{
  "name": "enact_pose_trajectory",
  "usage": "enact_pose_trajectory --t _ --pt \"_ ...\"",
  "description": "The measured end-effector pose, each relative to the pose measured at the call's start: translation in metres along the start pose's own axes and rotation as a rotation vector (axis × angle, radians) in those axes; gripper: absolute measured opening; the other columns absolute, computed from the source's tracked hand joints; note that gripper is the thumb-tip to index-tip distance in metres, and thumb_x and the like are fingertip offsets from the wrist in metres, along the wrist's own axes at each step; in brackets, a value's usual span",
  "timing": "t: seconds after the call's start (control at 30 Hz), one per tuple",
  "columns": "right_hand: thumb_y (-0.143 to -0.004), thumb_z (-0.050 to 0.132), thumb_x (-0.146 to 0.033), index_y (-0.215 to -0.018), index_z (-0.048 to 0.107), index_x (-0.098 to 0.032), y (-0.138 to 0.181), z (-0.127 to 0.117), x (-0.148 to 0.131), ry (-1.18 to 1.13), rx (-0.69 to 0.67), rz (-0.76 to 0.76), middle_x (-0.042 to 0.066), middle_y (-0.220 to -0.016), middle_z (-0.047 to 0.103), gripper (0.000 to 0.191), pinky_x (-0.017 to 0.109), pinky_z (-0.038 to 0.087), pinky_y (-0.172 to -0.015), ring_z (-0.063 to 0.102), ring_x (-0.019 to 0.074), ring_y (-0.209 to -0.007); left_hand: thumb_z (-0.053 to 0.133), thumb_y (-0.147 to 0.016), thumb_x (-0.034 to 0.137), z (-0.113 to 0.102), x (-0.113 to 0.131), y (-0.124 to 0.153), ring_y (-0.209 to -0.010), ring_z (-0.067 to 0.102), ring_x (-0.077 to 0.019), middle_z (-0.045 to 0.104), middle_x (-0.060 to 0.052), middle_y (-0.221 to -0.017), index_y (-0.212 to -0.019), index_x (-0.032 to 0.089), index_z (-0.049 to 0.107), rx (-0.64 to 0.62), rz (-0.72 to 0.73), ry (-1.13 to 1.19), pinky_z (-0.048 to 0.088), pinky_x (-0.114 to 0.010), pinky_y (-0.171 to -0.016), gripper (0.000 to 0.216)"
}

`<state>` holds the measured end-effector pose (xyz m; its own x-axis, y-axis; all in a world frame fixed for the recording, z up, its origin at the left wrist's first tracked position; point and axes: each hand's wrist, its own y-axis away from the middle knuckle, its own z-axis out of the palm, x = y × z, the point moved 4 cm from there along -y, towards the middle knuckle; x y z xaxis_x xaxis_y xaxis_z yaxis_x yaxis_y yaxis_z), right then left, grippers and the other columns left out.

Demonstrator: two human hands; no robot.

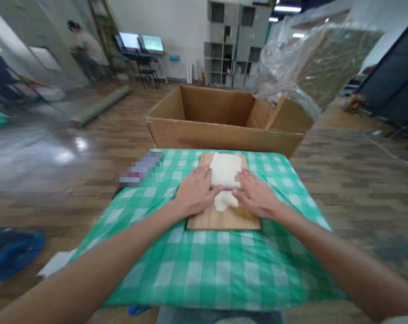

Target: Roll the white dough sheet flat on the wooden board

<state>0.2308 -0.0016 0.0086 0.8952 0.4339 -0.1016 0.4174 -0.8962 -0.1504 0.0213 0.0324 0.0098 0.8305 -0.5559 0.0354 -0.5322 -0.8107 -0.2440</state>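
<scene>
A pale, flat sheet of what looks like dough (226,168) lies on a wooden cutting board (224,221). Across its middle runs a thicker raised edge, like a fold or a roll; whether anything is inside it I cannot tell. A thinner piece with an uneven rim shows on the near side of that edge. My left hand (197,189) rests at the left end of the raised edge, fingers stretched forward and thumb pointing inward. At the right end lies my right hand (257,192), palm down with its fingers extended. What is under the palms is hidden.
A green-and-white checked cloth (220,270) covers the table. At its back left corner sits a blurred-out greyish object (142,168). Behind the table stands a large open cardboard box (220,132) with plastic wrap (291,67). Another person (89,45) is far left.
</scene>
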Motion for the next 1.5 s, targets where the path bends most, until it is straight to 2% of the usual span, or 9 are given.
enact_pose_trajectory --t 0.23,0.5,0.6,0.7,0.83,0.93,1.17,1.3,1.5 --pt "-0.105 0.037 -0.069 -0.164 0.028 0.004 0.062 -0.002 -0.033 0.005 0.061 -0.116 0.028 -0.172 0.024 0.094 0.057 0.023 -0.131 0.018 0.0368 -0.162 0.043 -0.104 0.057 -0.009 0.023 0.071 -0.159 0.033 -0.0359 0.038 -0.022 -0.169 -0.162 0.003 0.035 0.062 0.056 0.007 0.026 -0.053 -0.131 0.079" --pt "-0.101 0.048 -0.07 -0.167 0.026 -0.001 0.094 -0.008 -0.043 -0.026 0.075 -0.206 0.026 -0.172 0.025 0.098 0.057 0.027 -0.13 0.022 0.0382 -0.161 0.046 -0.104 0.055 -0.015 0.031 0.099 -0.157 0.036 -0.0368 0.042 -0.023 -0.166 -0.161 0.004 0.035 0.059 0.068 0.012 0.029 -0.055 -0.13 0.077" --pt "-0.103 0.048 -0.066 -0.166 0.031 -0.004 0.089 -0.01 -0.038 -0.053 0.077 -0.218 0.024 -0.17 0.034 0.09 0.055 0.031 -0.129 0.03 0.0362 -0.159 0.042 -0.106 0.054 -0.012 0.024 0.085 -0.155 0.039 -0.0361 0.047 -0.024 -0.162 -0.157 0.003 0.04 0.046 0.065 0.005 0.029 -0.054 -0.129 0.073" --pt "-0.108 0.04 -0.06 -0.162 0.039 -0.004 0.062 -0.007 -0.025 -0.074 0.083 -0.176 0.024 -0.165 0.043 0.078 0.055 0.035 -0.127 0.039 0.035 -0.155 0.036 -0.108 0.054 -0.004 0.008 0.05 -0.155 0.041 -0.0333 0.049 -0.024 -0.161 -0.156 0.002 0.043 0.019 0.064 0.001 0.027 -0.051 -0.131 0.071" --pt "-0.11 0.028 -0.057 -0.157 0.044 0.005 0.019 0.0 -0.006 -0.026 0.117 -0.072 0.029 -0.165 0.038 0.079 0.056 0.033 -0.127 0.032 0.0374 -0.158 0.028 -0.11 0.05 0.009 -0.013 -0.004 -0.158 0.037 -0.0285 0.046 -0.019 -0.165 -0.159 0.007 0.043 -0.067 0.046 0.001 0.025 -0.05 -0.132 0.067" --pt "-0.109 0.029 -0.062 -0.157 0.042 0.007 0.012 0.004 -0.003 -0.013 0.108 -0.027 0.031 -0.165 0.037 0.085 0.057 0.033 -0.126 0.032 0.0387 -0.158 0.026 -0.11 0.05 0.013 -0.019 -0.018 -0.159 0.036 -0.0269 0.044 -0.016 -0.167 -0.162 0.011 0.04 -0.095 0.044 0.016 0.025 -0.05 -0.131 0.066" --pt "-0.099 0.047 -0.073 -0.167 0.024 0.0 0.071 -0.001 -0.055 -0.071 0.093 -0.172 0.026 -0.173 0.022 0.103 0.056 0.029 -0.129 0.02 0.0394 -0.161 0.039 -0.105 0.066 -0.003 -0.007 0.046 -0.162 0.026 -0.0339 0.032 -0.024 -0.171 -0.162 0.003 0.034 -0.031 0.161 0.032 0.022 -0.052 -0.133 0.085" --pt "-0.095 0.053 -0.074 -0.17 0.01 -0.002 0.095 -0.001 -0.085 -0.066 0.11 -0.164 0.024 -0.175 0.016 0.112 0.059 0.026 -0.13 0.016 0.0415 -0.162 0.047 -0.1 0.069 -0.01 -0.002 0.082 -0.164 0.018 -0.0367 0.027 -0.024 -0.173 -0.166 0.004 0.023 -0.015 0.17 0.024 0.021 -0.056 -0.132 0.096" --pt "-0.101 0.047 -0.068 -0.167 0.024 -0.001 0.095 -0.006 -0.084 -0.092 0.09 -0.171 0.025 -0.171 0.029 0.097 0.054 0.031 -0.128 0.028 0.0372 -0.16 0.049 -0.101 0.066 -0.014 0.0 0.093 -0.163 0.019 -0.0379 0.032 -0.025 -0.171 -0.165 0.003 0.024 -0.024 0.166 0.035 0.023 -0.056 -0.132 0.093"
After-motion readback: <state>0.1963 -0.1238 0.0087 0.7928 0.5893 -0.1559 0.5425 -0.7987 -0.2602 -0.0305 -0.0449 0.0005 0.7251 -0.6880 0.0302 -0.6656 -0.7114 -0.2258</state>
